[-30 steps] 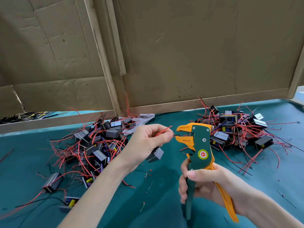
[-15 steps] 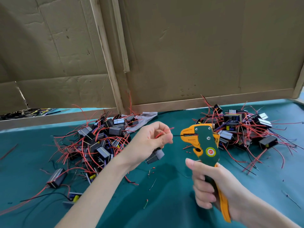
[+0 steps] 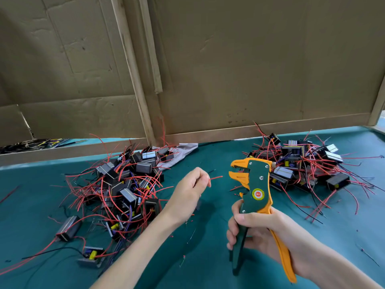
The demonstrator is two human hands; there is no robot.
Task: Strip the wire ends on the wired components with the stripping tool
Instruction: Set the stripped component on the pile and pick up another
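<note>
- Pinching red wire (image 3: pixel 215 177) in curled fingers of left hand (image 3: pixel 190 191), free end pointing toward stripping tool (image 3: pixel 255 185), not touching.
- Gripping tool handles, right hand (image 3: pixel 262 232) wrapped round (head upright, jaws parted).

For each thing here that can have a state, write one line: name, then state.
stripping tool: jaws open, handles spread.
right hand: grips the stripping tool's handles.
left hand: pinches the red wire.
red wire: end free, outside the jaws.
left component pile: tangled, untouched.
right component pile: tangled, untouched.

Orange-green stripping tool (image 3: pixel 255 184), teal table (image 3: pixel 208 257)
</note>
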